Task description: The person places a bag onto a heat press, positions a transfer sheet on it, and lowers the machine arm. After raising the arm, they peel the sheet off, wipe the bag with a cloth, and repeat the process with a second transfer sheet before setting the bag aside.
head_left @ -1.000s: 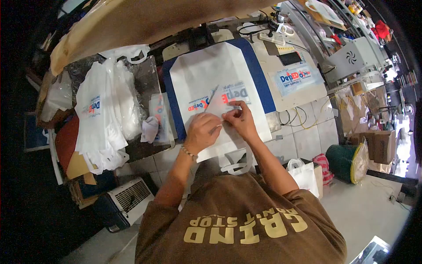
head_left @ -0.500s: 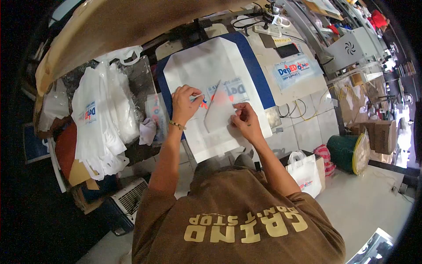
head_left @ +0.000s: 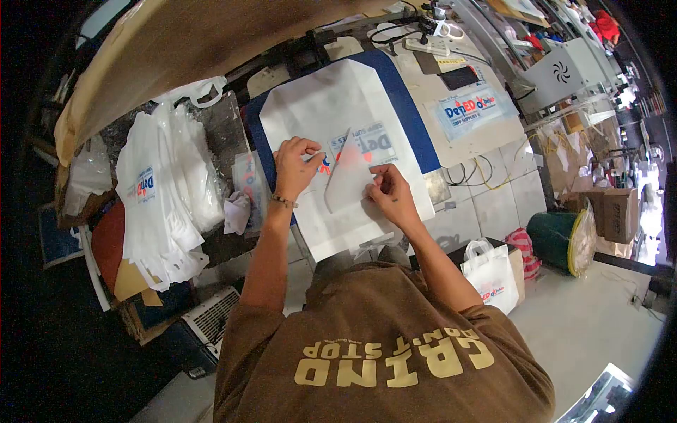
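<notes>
A white bag panel (head_left: 310, 106) lies flat over a blue padded board (head_left: 405, 120). On it rests a translucent printed transfer film (head_left: 341, 176) with a mirrored blue and red logo, its left part lifted and folded along a slanted edge. My left hand (head_left: 297, 166), wearing a bracelet, is closed in a pinch at the film's left end, beside a small blue and red print. My right hand (head_left: 389, 193) pinches the film's lower right edge, fingers curled.
Stacked white printed bags (head_left: 151, 190) hang at the left. Another printed film (head_left: 471, 111) and a dark phone (head_left: 460, 77) lie on the right board. Overhead arches a large brown panel (head_left: 211, 49). A white bag (head_left: 489, 275) and a green drum (head_left: 557, 243) stand at right.
Both hands stay at the film, with only a slight shift of the right hand's fingers. The view has turned a little.
</notes>
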A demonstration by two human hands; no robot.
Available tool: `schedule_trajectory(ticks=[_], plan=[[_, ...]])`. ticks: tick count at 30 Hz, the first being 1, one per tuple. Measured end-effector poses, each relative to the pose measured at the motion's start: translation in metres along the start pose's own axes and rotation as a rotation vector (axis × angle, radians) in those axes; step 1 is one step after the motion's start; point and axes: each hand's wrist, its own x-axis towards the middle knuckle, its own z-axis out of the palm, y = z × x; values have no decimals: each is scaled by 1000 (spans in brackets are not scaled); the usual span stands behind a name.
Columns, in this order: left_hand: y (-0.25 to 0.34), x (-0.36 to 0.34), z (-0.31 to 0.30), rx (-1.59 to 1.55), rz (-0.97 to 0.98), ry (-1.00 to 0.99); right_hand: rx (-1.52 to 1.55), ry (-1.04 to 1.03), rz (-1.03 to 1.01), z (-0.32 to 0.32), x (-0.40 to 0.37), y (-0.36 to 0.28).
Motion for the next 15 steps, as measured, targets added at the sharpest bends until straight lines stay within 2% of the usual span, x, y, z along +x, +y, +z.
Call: schedule_trajectory(ticks=[3, 8, 15], plan=[[8, -1, -2, 54, 28, 5, -6, -48, 55, -1, 0, -5], [20, -1, -7, 171, 34, -21, -34, -17, 26, 0, 0, -9], [10, -5, -10, 78, 66, -80, 11, 8, 24, 1, 0, -3]])
